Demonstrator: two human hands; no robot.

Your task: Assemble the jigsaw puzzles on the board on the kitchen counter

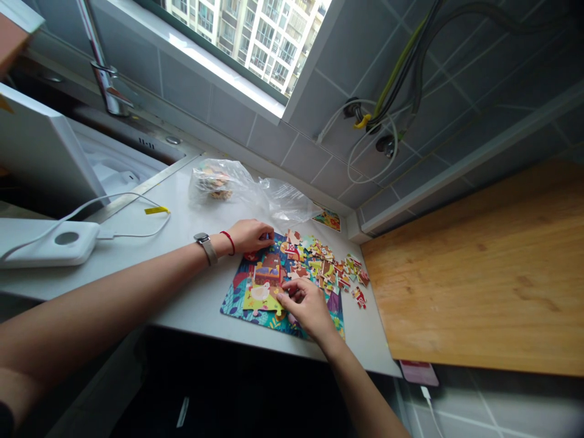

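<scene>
A colourful illustrated board lies near the counter's front edge, with a small joined block of jigsaw pieces on its left part, showing a white hen on yellow-green. My right hand pinches with thumb and forefinger at the right edge of that block, on a puzzle piece mostly covered by the fingers. At the board's upper left edge rests my left hand, fingers curled inward; whatever is under them is hidden. Loose jigsaw pieces are heaped on the board's right side, and some spill onto the counter.
Behind the board lies a clear plastic bag with more pieces inside. A small picture card is by the wall. To the left are a white power strip with a cable and a sink with a tap. A wooden board borders the right.
</scene>
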